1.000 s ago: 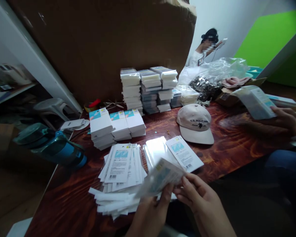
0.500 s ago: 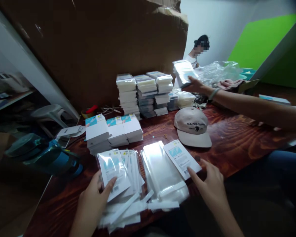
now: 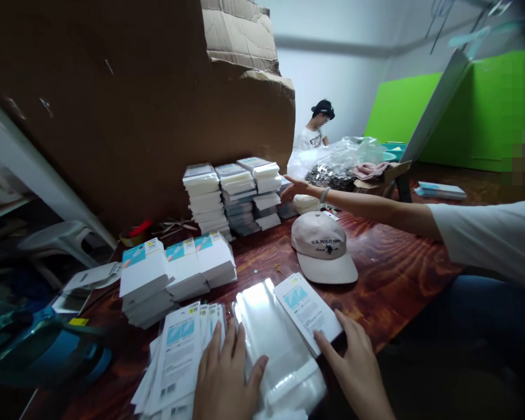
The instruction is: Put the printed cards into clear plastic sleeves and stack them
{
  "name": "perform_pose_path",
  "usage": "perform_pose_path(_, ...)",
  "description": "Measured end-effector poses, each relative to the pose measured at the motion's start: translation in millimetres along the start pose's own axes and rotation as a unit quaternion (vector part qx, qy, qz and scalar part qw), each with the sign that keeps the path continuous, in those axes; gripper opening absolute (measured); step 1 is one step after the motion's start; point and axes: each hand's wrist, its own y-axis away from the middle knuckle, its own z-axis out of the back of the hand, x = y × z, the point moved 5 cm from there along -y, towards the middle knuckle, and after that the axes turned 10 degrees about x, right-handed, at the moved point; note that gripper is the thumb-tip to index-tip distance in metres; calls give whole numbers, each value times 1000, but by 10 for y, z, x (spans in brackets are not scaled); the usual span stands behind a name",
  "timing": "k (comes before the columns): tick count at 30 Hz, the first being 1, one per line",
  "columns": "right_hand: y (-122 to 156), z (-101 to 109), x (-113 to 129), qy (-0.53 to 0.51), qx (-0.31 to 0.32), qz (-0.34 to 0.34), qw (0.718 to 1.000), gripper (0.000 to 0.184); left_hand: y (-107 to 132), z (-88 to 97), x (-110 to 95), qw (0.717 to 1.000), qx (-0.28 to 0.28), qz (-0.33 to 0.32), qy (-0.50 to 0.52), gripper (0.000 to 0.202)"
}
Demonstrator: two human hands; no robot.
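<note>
Fingers (image 3: 230,341) of the left hand (image 3: 225,379) over partly hidden printed cards (image 3: 177,356)

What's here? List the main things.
table: one, brown, centre
card stacks: three, white, left
tall stacks: three, whitish, back
overlapping cards: several, white, front left
plastic bags: several, clear, front centre
card pile: one, white, beside bags
cap: one, beige, beyond bags
bottle: one, blue, left edge
cardboard: one, brown, behind table
people: two, white shirts, right and background
left hand: one, bare, fingers over cards and bags
right hand: one, bare, fingers at card pile
</note>
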Motion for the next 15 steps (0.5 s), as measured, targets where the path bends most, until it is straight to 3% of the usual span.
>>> perform_pose_path(2, 29, 14, 20, -23, 2, -8, 1000, 60, -54, -56, -135, 998, 54, 15, -1, 60)
perform_pose_path(5, 64, 46, 70, -52, -6, -17, 998, 57, -68, -80, -182, 997, 71, 25, 6, 56)
perform_pose_path(10, 99, 179, 190, -76, -80, -21, 994, 52, -37, -111, -134, 997, 20, 19, 72, 46)
perform_pose_path(13, 92, 206, 147, -139, -46, -88, 985, 54, 10, -23, -128, 978, -16, 22, 205, 44)
perform_pose_path(15, 79, 205, 96, -176, -16, -124, 976, 62, 50, 83, -127, 941, -37, 51, 331, 48)
